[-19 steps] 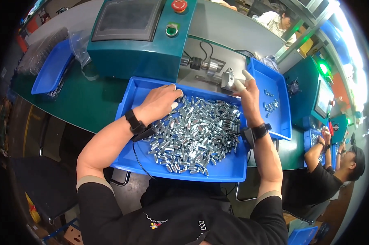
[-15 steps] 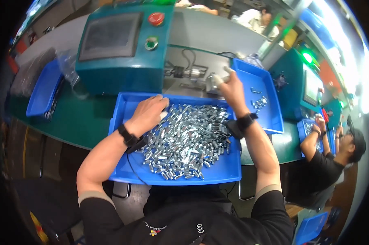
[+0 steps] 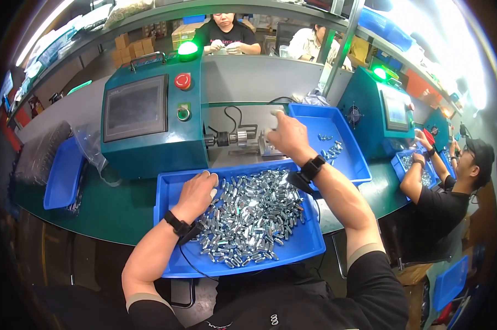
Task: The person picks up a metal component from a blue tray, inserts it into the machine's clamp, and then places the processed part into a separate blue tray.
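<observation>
My left hand (image 3: pixel 196 193) is at the left side of a blue tray (image 3: pixel 169 258), beside a heap of small shiny metal parts (image 3: pixel 251 214). Its fingers are curled; whatever lies in them is hidden. Beyond the tray, my right hand (image 3: pixel 290 135) reaches to the metal fixture block (image 3: pixel 268 146) of a bench machine. Pale covers show on its thumb and a fingertip, which stand apart with nothing visible between them. A round metal chuck (image 3: pixel 242 137) faces the block from the left. Both wrists wear black bands.
The green machine housing (image 3: pixel 152 148) carries a screen and a red button (image 3: pixel 182 81). A second blue tray (image 3: pixel 358 159) at right holds several metal parts. Another blue tray (image 3: pixel 64 176) stands far left on the green table (image 3: pixel 111 214). A co-worker (image 3: pixel 446 181) works at right; others sit beyond the partition.
The view has tilted up, so the machine's lamp and people beyond now show. My right hand stays by the fixture block, my left by the heap.
</observation>
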`<state>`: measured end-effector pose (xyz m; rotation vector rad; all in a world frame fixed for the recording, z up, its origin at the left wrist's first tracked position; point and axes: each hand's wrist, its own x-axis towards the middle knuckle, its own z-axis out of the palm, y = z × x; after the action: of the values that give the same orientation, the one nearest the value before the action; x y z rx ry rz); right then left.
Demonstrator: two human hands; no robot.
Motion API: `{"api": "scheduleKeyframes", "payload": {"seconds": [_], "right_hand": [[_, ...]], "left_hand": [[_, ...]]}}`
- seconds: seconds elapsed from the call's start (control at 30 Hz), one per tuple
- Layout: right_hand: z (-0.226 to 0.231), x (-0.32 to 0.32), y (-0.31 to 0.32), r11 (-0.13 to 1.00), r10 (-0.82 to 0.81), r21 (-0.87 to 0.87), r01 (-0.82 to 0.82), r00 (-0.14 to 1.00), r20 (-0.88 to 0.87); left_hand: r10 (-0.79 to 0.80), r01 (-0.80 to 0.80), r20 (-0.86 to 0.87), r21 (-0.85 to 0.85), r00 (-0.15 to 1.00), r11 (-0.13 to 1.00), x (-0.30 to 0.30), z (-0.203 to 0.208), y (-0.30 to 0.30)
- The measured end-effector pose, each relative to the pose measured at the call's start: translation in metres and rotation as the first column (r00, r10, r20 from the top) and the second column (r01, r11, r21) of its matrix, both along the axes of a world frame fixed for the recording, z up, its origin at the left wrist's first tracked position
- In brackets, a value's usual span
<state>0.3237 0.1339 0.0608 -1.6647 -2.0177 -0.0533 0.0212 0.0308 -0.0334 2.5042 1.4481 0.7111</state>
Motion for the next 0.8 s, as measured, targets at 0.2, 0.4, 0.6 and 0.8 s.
{"api": "scheduleKeyframes", "payload": {"seconds": [0.2, 0.4, 0.6, 0.8], "right_hand": [[-0.026, 0.121, 0.007, 0.958, -0.253, 0.155, 0.242, 0.966, 0.051], [-0.037, 0.147, -0.043, 0.977, -0.188, 0.056, 0.205, 0.956, -0.225], [-0.070, 0.132, -0.076, 0.994, -0.033, 0.083, 0.074, 0.908, -0.417], [-0.070, 0.116, -0.104, 0.986, 0.031, 0.154, 0.068, 0.825, -0.565]], "left_hand": [[0.037, -0.041, 0.038, 0.092, 0.999, 0.995, 0.000, -0.004, -0.001], [0.055, -0.055, -0.033, -0.012, 0.998, 0.998, -0.014, 0.004, -0.002], [0.090, -0.082, 0.086, -0.099, 0.992, 0.992, -0.002, 0.014, 0.000], [0.026, -0.021, 0.150, -0.037, 0.988, 0.999, 0.018, 0.039, -0.014]]}}
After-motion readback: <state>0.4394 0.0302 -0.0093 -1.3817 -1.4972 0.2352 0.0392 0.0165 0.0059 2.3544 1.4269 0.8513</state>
